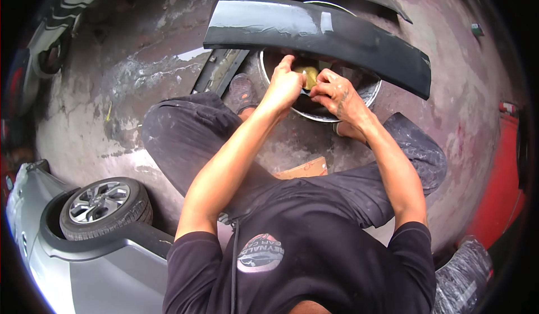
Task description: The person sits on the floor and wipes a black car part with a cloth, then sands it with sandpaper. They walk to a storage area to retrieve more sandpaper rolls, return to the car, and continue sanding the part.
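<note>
Before me, a long, curved, dark-grey panel (320,33) lies over a hollow, round, pale-rimmed object (371,94). A small yellow piece (310,78) sits between my left hand (285,85) and right hand (341,95), just my side of the panel. Nearer me lies flat brown cardboard (303,169). Leftward, a black-tyred, silver-spoked wheel (101,203) sits beside silver bodywork (106,274); smooth red bodywork (498,168) stands rightward.

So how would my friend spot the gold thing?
Find the long dark panel near the top. Below its middle, the left hand and right hand nearly meet over a round white rim. Between them is the gold piece, yellowish against dark panel and white rim.
</note>
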`<action>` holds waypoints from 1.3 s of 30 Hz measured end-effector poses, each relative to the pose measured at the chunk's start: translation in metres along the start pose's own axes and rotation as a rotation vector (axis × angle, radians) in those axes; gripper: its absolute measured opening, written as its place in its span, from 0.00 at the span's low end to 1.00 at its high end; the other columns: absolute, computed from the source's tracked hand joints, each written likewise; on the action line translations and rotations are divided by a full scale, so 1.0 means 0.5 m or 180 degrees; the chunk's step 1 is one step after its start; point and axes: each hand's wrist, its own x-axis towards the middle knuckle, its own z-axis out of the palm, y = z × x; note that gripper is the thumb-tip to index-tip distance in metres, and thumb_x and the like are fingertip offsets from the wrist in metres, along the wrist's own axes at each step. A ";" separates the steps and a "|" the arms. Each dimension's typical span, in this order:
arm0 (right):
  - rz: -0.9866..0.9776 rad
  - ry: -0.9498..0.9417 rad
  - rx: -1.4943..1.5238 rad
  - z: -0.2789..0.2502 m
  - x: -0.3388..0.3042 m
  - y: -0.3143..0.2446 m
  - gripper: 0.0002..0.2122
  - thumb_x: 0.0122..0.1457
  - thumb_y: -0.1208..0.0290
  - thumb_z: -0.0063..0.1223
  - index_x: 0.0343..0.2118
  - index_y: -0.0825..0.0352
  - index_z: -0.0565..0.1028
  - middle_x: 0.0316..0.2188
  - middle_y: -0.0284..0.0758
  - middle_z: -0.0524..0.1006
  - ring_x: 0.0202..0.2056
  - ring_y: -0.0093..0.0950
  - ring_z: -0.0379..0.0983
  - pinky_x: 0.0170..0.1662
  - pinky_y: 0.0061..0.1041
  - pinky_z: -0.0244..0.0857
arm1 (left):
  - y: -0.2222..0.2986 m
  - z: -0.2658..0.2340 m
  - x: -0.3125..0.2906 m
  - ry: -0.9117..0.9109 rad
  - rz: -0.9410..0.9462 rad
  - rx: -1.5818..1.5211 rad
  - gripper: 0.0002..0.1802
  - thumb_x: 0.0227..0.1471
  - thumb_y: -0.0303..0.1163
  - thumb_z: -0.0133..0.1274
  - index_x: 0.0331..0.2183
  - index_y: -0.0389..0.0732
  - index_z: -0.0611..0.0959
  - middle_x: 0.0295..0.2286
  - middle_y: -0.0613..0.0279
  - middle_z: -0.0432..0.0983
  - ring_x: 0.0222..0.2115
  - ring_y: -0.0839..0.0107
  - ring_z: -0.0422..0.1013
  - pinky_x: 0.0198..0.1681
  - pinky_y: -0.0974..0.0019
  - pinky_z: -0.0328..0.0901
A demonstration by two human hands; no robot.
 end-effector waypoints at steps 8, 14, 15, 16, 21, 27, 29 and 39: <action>-0.0076 0.0647 -0.0032 -0.080 -0.071 -0.075 0.06 0.51 0.76 0.65 0.32 0.65 0.80 0.35 0.38 0.72 0.37 0.37 0.74 0.39 0.36 0.70 | 0.039 -0.002 -0.053 -0.0620 0.0150 0.0616 0.42 0.47 0.28 0.51 0.65 0.34 0.66 0.61 0.40 0.64 0.58 0.60 0.66 0.59 0.63 0.61; 0.0026 0.0844 0.0238 -0.073 -0.099 -0.070 0.06 0.50 0.78 0.64 0.32 0.67 0.80 0.37 0.36 0.73 0.38 0.34 0.74 0.42 0.32 0.69 | 0.041 -0.002 -0.087 -0.0666 0.0414 0.0515 0.35 0.51 0.35 0.64 0.61 0.42 0.74 0.52 0.49 0.75 0.50 0.65 0.72 0.50 0.62 0.67; 0.0170 0.0887 0.0404 -0.070 -0.100 -0.066 0.06 0.50 0.77 0.64 0.32 0.67 0.80 0.37 0.36 0.74 0.39 0.33 0.74 0.43 0.32 0.69 | 0.041 -0.002 -0.089 -0.0732 0.0406 0.0467 0.36 0.51 0.35 0.65 0.61 0.42 0.74 0.51 0.50 0.76 0.50 0.65 0.73 0.49 0.62 0.68; 0.0314 0.0928 0.0570 -0.067 -0.099 -0.060 0.06 0.51 0.77 0.63 0.32 0.68 0.80 0.37 0.35 0.74 0.39 0.33 0.74 0.43 0.31 0.68 | 0.040 -0.002 -0.091 -0.0797 0.0396 0.0418 0.36 0.51 0.34 0.65 0.61 0.42 0.74 0.50 0.50 0.76 0.49 0.65 0.73 0.48 0.63 0.68; 0.0685 0.0956 0.1353 -0.050 -0.099 -0.042 0.07 0.53 0.75 0.61 0.34 0.69 0.78 0.38 0.34 0.74 0.42 0.28 0.74 0.48 0.29 0.68 | 0.029 0.000 -0.087 -0.0912 0.0465 0.0394 0.37 0.49 0.35 0.68 0.60 0.42 0.75 0.46 0.54 0.78 0.45 0.68 0.75 0.46 0.64 0.69; 0.0947 0.1103 0.2703 -0.066 -0.092 -0.050 0.12 0.59 0.74 0.58 0.45 0.67 0.73 0.37 0.33 0.75 0.41 0.22 0.74 0.46 0.26 0.70 | 0.038 0.000 -0.079 -0.0834 0.0433 0.0750 0.34 0.48 0.35 0.66 0.57 0.38 0.77 0.42 0.57 0.80 0.41 0.70 0.75 0.42 0.66 0.67; 0.1181 0.1161 0.2614 -0.065 -0.082 -0.049 0.11 0.62 0.74 0.57 0.46 0.66 0.71 0.34 0.32 0.76 0.36 0.20 0.75 0.39 0.22 0.71 | 0.028 0.002 -0.075 -0.0875 0.0543 0.0747 0.31 0.49 0.36 0.64 0.56 0.38 0.78 0.41 0.58 0.80 0.40 0.71 0.74 0.41 0.68 0.67; 0.1677 0.1389 0.2243 -0.060 -0.068 -0.037 0.12 0.68 0.71 0.53 0.52 0.67 0.76 0.24 0.30 0.77 0.23 0.18 0.74 0.22 0.17 0.68 | 0.028 -0.022 -0.044 -0.0737 0.0573 0.0758 0.18 0.56 0.36 0.56 0.46 0.39 0.84 0.33 0.67 0.80 0.30 0.81 0.69 0.32 0.74 0.61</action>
